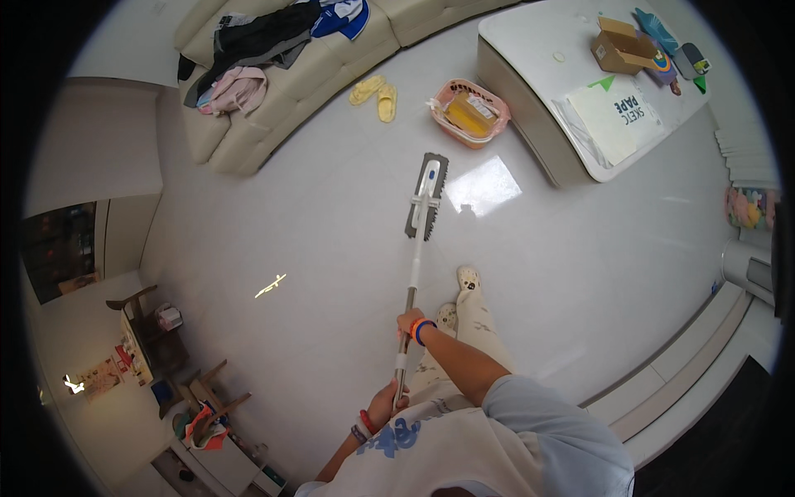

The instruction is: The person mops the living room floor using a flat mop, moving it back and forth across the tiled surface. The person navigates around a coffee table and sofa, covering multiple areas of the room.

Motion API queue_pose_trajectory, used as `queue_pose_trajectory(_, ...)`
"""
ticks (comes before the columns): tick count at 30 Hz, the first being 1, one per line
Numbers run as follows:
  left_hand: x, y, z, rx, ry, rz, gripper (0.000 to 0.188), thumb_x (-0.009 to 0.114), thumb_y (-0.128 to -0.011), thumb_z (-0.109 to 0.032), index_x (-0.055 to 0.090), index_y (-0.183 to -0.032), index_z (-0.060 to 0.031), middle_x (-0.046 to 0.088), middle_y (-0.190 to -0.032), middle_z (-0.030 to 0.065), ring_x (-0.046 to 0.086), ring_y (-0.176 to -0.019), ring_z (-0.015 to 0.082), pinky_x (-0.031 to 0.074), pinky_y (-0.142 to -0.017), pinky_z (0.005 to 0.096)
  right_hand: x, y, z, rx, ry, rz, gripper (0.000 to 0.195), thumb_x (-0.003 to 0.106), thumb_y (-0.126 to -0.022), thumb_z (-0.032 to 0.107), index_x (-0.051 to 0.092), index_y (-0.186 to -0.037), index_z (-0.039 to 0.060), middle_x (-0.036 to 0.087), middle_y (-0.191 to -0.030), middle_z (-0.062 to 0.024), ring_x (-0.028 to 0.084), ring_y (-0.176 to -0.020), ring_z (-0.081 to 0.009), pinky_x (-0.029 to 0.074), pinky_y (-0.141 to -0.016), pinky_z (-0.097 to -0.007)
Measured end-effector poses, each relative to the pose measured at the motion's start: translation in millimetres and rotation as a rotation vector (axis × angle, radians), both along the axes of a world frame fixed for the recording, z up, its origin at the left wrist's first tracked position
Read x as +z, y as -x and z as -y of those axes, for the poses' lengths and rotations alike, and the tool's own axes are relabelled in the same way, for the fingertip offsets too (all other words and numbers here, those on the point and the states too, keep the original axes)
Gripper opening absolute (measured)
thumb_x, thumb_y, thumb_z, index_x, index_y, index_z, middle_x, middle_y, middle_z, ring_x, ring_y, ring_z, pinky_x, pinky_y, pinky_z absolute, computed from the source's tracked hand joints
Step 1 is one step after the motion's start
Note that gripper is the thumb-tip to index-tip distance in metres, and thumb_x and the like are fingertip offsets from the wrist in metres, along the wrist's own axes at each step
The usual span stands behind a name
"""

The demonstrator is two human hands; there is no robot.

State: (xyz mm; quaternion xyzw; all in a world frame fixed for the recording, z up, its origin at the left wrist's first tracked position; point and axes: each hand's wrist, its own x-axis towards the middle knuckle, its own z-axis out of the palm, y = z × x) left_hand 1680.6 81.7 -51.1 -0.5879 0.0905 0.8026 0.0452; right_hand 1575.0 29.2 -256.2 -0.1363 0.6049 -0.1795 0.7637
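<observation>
I hold a flat mop by its long pole (417,258), which runs from my waist out over the floor. My right hand (410,324) grips the metal section partway down, orange and blue bands on its wrist. Lower in the picture, near the pole's top end, my left hand (386,405) is closed around it; red and grey bands circle that wrist. The mop head (427,196), a white plate with a dark grey fringed pad, lies flat on the pale glossy floor (323,230). Just ahead of it is a bright window reflection.
Beyond the mop head, a pink plastic basket (448,132) holding a cardboard package stands beside a white-topped coffee table (528,37). Yellow slippers (386,103) lie near the beige sofa (304,87), which bears clothes (261,43). Wooden chairs (214,373) stand left, a low cabinet (658,366) right.
</observation>
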Motion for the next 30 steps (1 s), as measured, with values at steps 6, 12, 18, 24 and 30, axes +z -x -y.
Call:
queue_pose_trajectory(6,-9,46,54,0.030,-0.116,0.014,0.033,0.029,-0.080,-0.041,0.038,-0.078,-0.0092,0.030,-0.047,-0.0025,0.023,-0.031,0.0052,0.018,-0.027,0.0184,13,54,58,-0.397,-0.176,0.067,0.021,0.037,-0.072,0.005,0.049,-0.055,-0.0003,0.048,-0.045,-0.0082,0.048,-0.038,-0.0167,0.040,-0.037,-0.0276)
queue_pose_trajectory(12,-7,74,89,-0.016,-0.138,-0.012,0.033,0.030,-0.080,-0.041,0.038,-0.078,-0.0093,0.029,-0.046,-0.0035,0.023,-0.030,0.0048,0.019,-0.027,0.0180,16,81,91,-0.484,-0.197,0.045,0.014,0.036,-0.066,0.003,0.046,-0.057,-0.0033,0.047,-0.047,-0.0121,0.049,-0.040,-0.0209,0.040,-0.036,-0.0307)
queue_pose_trajectory(18,14,69,76,0.078,-0.181,-0.101,0.036,0.029,-0.080,-0.042,0.040,-0.079,-0.0078,0.029,-0.046,-0.0033,0.021,-0.031,0.0047,0.021,-0.027,0.0181,-36,52,56,0.273,0.384,-0.339,0.014,0.044,-0.069,0.009,0.054,-0.062,0.0014,0.054,-0.054,-0.0091,0.053,-0.047,-0.0186,0.042,-0.043,-0.0305)
queue_pose_trajectory(24,4,28,26,0.220,-0.171,-0.131,0.037,0.026,-0.081,-0.039,0.040,-0.079,-0.0054,0.030,-0.047,-0.0028,0.021,-0.032,0.0047,0.023,-0.029,0.0179,18,39,26,0.246,-0.043,-0.151,0.020,0.042,-0.073,0.015,0.057,-0.064,0.0045,0.056,-0.056,-0.0062,0.054,-0.050,-0.0140,0.043,-0.050,-0.0283)
queue_pose_trajectory(30,-13,71,81,0.249,-0.157,-0.134,0.034,0.031,-0.079,-0.041,0.041,-0.078,-0.0086,0.033,-0.048,-0.0026,0.026,-0.032,0.0062,0.022,-0.029,0.0183,-23,76,83,0.839,0.480,-0.423,0.021,0.042,-0.070,0.014,0.057,-0.059,0.0055,0.057,-0.059,-0.0072,0.055,-0.052,-0.0174,0.044,-0.049,-0.0286)
